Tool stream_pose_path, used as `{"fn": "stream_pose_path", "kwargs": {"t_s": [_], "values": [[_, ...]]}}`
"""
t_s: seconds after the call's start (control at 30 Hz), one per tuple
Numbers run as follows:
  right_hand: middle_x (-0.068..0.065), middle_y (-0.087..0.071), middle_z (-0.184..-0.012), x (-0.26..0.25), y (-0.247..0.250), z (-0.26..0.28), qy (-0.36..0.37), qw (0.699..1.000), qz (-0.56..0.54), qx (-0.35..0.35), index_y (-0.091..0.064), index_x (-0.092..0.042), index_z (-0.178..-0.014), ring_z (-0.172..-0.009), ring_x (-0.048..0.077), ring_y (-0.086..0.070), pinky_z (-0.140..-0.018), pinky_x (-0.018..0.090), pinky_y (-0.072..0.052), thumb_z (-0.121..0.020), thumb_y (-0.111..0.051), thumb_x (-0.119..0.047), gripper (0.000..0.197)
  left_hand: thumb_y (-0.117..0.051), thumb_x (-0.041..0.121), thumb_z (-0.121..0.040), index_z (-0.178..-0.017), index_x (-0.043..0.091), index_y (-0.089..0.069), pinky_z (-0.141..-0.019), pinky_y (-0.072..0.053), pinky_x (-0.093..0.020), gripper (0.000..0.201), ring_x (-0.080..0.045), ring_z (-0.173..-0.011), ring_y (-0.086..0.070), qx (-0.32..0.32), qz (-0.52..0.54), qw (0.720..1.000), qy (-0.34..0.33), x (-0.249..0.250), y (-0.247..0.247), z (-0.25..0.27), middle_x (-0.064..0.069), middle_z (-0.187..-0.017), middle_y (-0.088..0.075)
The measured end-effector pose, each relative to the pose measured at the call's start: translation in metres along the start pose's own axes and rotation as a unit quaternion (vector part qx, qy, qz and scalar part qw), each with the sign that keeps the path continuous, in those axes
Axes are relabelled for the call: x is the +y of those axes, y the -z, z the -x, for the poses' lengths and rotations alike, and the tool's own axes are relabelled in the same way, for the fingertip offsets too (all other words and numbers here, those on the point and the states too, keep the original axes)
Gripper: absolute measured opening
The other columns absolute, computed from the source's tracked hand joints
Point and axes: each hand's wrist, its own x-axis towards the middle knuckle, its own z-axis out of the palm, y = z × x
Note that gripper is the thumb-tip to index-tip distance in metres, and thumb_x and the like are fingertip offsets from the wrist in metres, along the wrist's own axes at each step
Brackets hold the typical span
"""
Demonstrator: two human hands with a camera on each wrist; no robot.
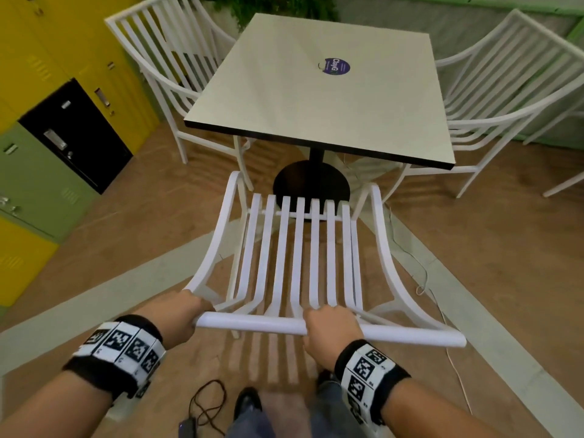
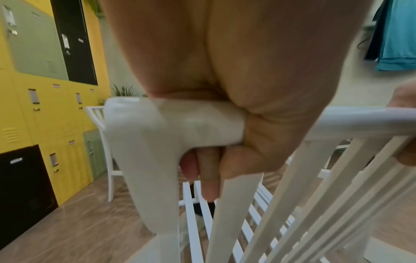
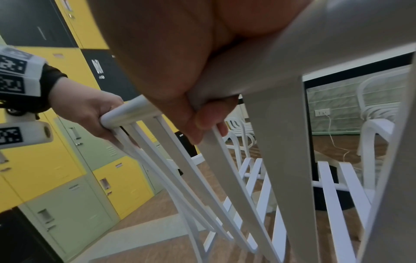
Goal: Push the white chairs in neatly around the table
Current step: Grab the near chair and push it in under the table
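Gripping chair [image 1: 297,248] rail: left hand [image 1: 177,311], right hand [image 1: 328,330] | table [image 1: 284,90] sticker [image 1: 336,66]: "ClayG"

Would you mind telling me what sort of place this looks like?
Probably a staff break room or canteen: a square pedestal table ringed by white slatted chairs, with yellow, green and black lockers along the wall.

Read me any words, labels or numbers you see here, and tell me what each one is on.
"ClayG": on the round purple sticker on the table top; its smaller print is too blurred to read.
Wristbands: black-and-white square code patterns only, no readable text.
Locker doors: small label tags, too small to read.
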Motion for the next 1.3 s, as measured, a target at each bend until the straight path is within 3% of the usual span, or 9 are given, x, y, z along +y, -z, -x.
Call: {"fn": "stream_pose_path", "kwargs": {"t_s": [0.13, 0.27, 0.4, 0.53, 0.67, 0.73, 0.9, 1.07, 1.3], "values": [[0.005, -0.065, -0.091, -0.023, -0.003, -0.015, -0.038, 0.999, -0.004, 0.013, -0.057, -0.018, -0.101, -0.077, 0.024, -0.060, -0.064, 0.033, -0.043, -0.090, -0.051, -0.028, 0.015, -0.048, 0.007, -0.081, -0.099, 0.032, -0.064, -0.061, -0.051, -0.030, 0.035, -0.018, -0.071, -0.063, 0.000, 0.002, 1.000, -0.025, -0.025, -0.009, -0.007, 0.005, -0.076, -0.061], [0.005, -0.066, -0.090, -0.027, -0.004, -0.023, -0.066, 0.997, 0.002, 0.029, -0.059, -0.020, -0.099, -0.076, 0.025, -0.061, -0.065, 0.033, -0.045, -0.088, -0.053, -0.031, 0.017, -0.049, 0.003, -0.080, -0.085, 0.024, -0.061, -0.054, -0.043, -0.029, 0.025, -0.021, -0.066, -0.059, 0.006, -0.019, 0.999, -0.050, -0.029, -0.002, -0.010, 0.004, -0.067, -0.054], [0.000, -0.064, -0.091, -0.023, -0.007, -0.016, -0.063, 0.994, -0.073, 0.054, -0.059, -0.023, -0.104, -0.079, 0.020, -0.061, -0.068, 0.032, -0.050, -0.082, -0.059, -0.041, 0.029, -0.052, 0.007, -0.078, -0.083, 0.023, -0.061, -0.054, -0.046, -0.029, 0.019, -0.022, -0.067, -0.062, 0.000, -0.033, 0.998, -0.059, -0.027, -0.003, -0.009, 0.000, -0.073, -0.062], [-0.004, -0.064, -0.102, 0.012, -0.008, 0.004, -0.096, 0.992, -0.082, 0.023, -0.056, -0.030, -0.114, -0.086, 0.016, -0.061, -0.071, 0.029, -0.049, -0.077, -0.063, -0.052, 0.044, -0.057, 0.029, -0.081, -0.096, 0.027, -0.061, -0.058, -0.048, -0.029, 0.016, -0.018, -0.070, -0.061, 0.049, -0.012, 0.994, -0.100, -0.010, -0.013, -0.008, 0.002, -0.082, -0.065], [-0.005, -0.069, -0.089, 0.038, -0.014, 0.013, -0.131, 0.990, -0.051, -0.030, -0.064, -0.032, -0.104, -0.077, 0.015, -0.064, -0.067, 0.029, -0.051, -0.078, -0.055, -0.067, 0.045, -0.051, 0.064, -0.081, -0.098, 0.028, -0.057, -0.061, -0.049, -0.030, 0.040, -0.017, -0.069, -0.060, 0.098, -0.030, 0.986, -0.130, 0.012, -0.021, -0.012, 0.002, -0.081, -0.065], [-0.004, -0.066, -0.079, 0.036, -0.015, 0.011, -0.131, 0.991, -0.017, -0.037, -0.066, -0.030, -0.096, -0.070, 0.016, -0.061, -0.063, 0.029, -0.050, -0.077, -0.048, -0.074, 0.051, -0.044, 0.072, -0.080, -0.095, 0.028, -0.059, -0.061, -0.051, -0.031, 0.049, -0.015, -0.066, -0.061, 0.104, -0.058, 0.985, -0.129, 0.012, -0.020, -0.015, 0.003, -0.079, -0.065], [-0.003, -0.065, -0.075, 0.022, -0.017, 0.006, -0.146, 0.989, -0.008, -0.016, -0.061, -0.028, -0.085, -0.064, 0.017, -0.059, -0.064, 0.031, -0.053, -0.078, -0.045, -0.073, 0.049, -0.043, 0.068, -0.084, -0.090, 0.029, -0.061, -0.055, -0.040, -0.027, 0.044, -0.013, -0.060, -0.054, 0.106, -0.080, 0.979, -0.152, -0.008, -0.009, -0.018, 0.007, -0.069, -0.059], [-0.003, -0.068, -0.089, 0.004, -0.008, 0.002, -0.083, 0.996, -0.015, 0.031, -0.054, -0.029, -0.106, -0.070, 0.018, -0.058, -0.061, 0.027, -0.039, -0.091, -0.047, -0.049, 0.026, -0.049, 0.051, -0.087, -0.064, 0.029, -0.041, -0.056, -0.037, -0.027, 0.033, -0.014, -0.057, -0.047, 0.104, -0.105, 0.981, -0.124, -0.031, 0.009, -0.028, 0.009, -0.054, -0.039], [-0.006, -0.059, -0.078, 0.018, 0.012, -0.026, -0.076, 0.996, -0.010, 0.052, -0.054, -0.027, -0.102, -0.064, 0.017, -0.048, -0.061, 0.029, -0.040, -0.091, -0.049, -0.044, 0.021, -0.049, 0.048, -0.085, -0.077, 0.029, -0.053, -0.056, -0.038, -0.026, 0.021, -0.014, -0.060, -0.053, 0.112, -0.109, 0.980, -0.127, -0.038, 0.031, -0.062, 0.009, -0.055, -0.044]]}}
